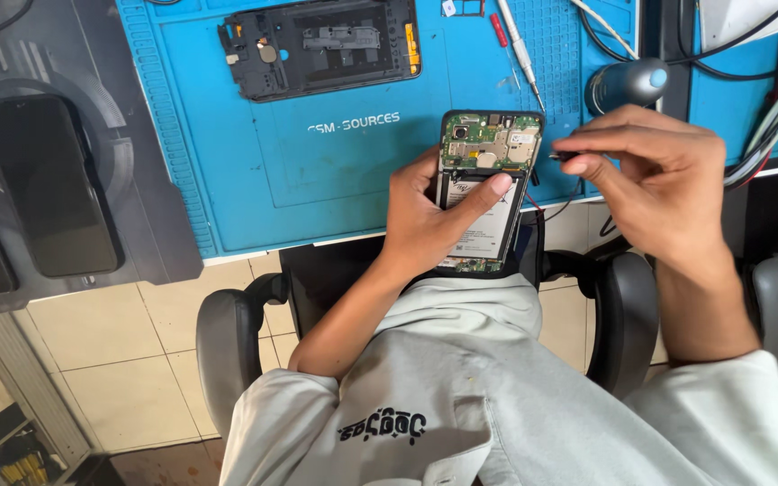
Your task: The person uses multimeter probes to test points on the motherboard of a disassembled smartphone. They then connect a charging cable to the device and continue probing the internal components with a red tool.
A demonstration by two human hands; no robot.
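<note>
- The blue repair mat (pixel 317 180) covers the counter, a removed black phone frame (pixel 317 45) lying on it.
- The opened smartphone (pixel 483 189), long axis running away from the person, is gripped by the left hand (pixel 429 216), thumb across its battery.
- The right hand (pixel 659 180) hovers just right of the phone's top, fingers (pixel 587 148) pinched on a small dark part (pixel 558 157).

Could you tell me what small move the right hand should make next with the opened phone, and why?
Probably bring the right hand slightly left to the circuit board. It pinches a small dark piece just off the opened phone by its top corner, while the left hand holds the phone, thumb on the battery.
</note>
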